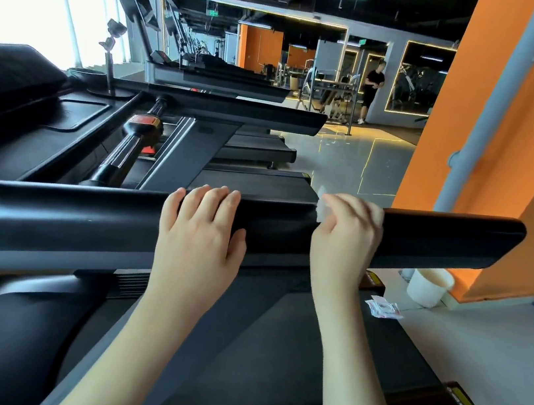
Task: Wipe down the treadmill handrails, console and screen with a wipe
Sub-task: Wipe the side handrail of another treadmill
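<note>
A long black treadmill handrail (443,239) runs across the middle of the head view. My left hand (200,234) lies on top of it, fingers straight over the far edge and thumb on the near side. Just to the right, my right hand (345,238) grips a small white wipe (322,207) and holds it against the top of the rail. The console (10,77) sits at the far left, with its screen mostly out of view.
The treadmill belt (270,359) lies below my arms. A white cup (428,285) and a torn wipe wrapper (383,308) lie on the floor at right, beside an orange pillar (480,112). More treadmills stand in a row behind. A person stands far off.
</note>
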Demonstrator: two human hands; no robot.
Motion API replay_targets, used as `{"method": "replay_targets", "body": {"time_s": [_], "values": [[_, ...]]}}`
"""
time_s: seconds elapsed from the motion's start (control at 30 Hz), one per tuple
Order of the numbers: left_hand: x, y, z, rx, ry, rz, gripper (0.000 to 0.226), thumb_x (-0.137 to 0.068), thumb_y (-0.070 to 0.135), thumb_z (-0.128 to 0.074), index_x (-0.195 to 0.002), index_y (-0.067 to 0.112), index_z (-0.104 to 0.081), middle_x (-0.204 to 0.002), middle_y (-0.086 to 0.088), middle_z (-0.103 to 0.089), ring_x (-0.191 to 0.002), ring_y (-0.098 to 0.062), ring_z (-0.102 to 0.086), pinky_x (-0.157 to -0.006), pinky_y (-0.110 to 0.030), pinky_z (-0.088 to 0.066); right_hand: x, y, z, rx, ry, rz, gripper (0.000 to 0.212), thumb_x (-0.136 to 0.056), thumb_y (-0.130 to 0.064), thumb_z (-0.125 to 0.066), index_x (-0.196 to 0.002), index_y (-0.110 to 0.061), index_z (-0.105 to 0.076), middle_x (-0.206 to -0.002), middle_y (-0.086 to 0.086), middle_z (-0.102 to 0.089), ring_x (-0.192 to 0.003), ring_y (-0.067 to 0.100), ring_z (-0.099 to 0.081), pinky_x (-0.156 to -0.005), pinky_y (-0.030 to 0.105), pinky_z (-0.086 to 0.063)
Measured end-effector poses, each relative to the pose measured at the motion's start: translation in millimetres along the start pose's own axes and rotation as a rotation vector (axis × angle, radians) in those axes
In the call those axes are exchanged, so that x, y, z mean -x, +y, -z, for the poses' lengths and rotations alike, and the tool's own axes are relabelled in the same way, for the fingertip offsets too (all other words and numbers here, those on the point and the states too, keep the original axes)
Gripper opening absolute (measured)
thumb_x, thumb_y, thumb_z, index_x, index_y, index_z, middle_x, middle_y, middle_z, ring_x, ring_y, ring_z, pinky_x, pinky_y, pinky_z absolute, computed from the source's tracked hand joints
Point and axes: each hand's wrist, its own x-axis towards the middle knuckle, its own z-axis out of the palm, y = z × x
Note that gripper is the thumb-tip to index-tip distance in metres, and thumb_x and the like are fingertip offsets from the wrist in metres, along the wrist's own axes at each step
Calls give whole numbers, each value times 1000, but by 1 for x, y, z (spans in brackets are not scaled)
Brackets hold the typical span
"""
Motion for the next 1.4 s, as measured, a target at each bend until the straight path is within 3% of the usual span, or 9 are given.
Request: {"method": "replay_targets", "body": {"time_s": [0.2,0.33,0.57,0.7,0.83,1.03,1.2,1.3,1.4], "values": [[0,2,0,-4,5,14,47,-86,30,-42,-118,2,-62,-117,-12,-64,-111,-35,-58,-102,-50,-34,12,4,3,-108,-133,153,44,-84,-5,-33,-96,-1,-75,-88,4,-70,-86,26,-51,-77,28,-44],[0,4,0,0,12,28,47,-86,30,-42,-117,2,-62,-115,-14,-64,-110,-37,-58,-99,-53,-39,-4,27,6,0,-101,53,45,-84,-10,-32,-98,-2,-75,-86,7,-70,-85,28,-51,-76,36,-47],[0,10,-2,-12,33,63,46,-86,30,-42,-116,1,-62,-115,-14,-64,-110,-38,-58,-99,-55,-39,42,12,18,-35,-137,95,47,-83,3,-32,-115,4,-67,-120,13,-66,-107,25,-48,-94,27,-41],[2,11,-4,-15,36,72,46,-87,29,-41,-117,1,-61,-116,-15,-64,-113,-38,-57,-101,-55,-36,38,29,22,-23,-56,0,40,-82,17,-44,-108,2,-70,-104,22,-61,-91,35,-56,-88,21,-39],[1,14,-5,-17,65,94,45,-87,28,-41,-116,1,-61,-115,-14,-63,-111,-38,-58,-103,-53,-32,61,21,23,-58,-27,5,31,-86,10,-47,-108,5,-69,-99,7,-55,-88,22,-51,-92,5,-27],[2,17,-7,-14,96,119,44,-86,27,-42,-115,1,-60,-114,-14,-63,-111,-39,-57,-105,-50,-27,62,43,21,-112,-27,1,22,-89,2,-54,-98,0,-74,-89,12,-62,-77,25,-58,-80,15,-41],[2,21,-8,-10,108,150,43,-84,27,-43,-113,1,-60,-114,-14,-63,-111,-39,-56,-105,-50,-25,78,44,20,-165,-51,-28,20,-88,6,-59,-103,3,-72,-100,10,-59,-82,26,-64,-75,29,-53],[1,24,-10,-17,120,175,42,-84,27,-43,-112,1,-60,-114,-14,-63,-112,-38,-55,-106,-48,-23,67,40,19,-203,-82,82,23,-86,10,-60,-105,2,-72,-105,3,-54,-83,24,-61,-81,26,-51],[1,26,-11,-18,125,186,42,-84,27,-43,-112,1,-60,-114,-14,-63,-114,-38,-54,-107,-46,-22,36,47,18,-149,-11,59,25,-85,14,-59,-101,1,-73,-97,10,-64,-87,23,-53,-87,18,-41]]}}
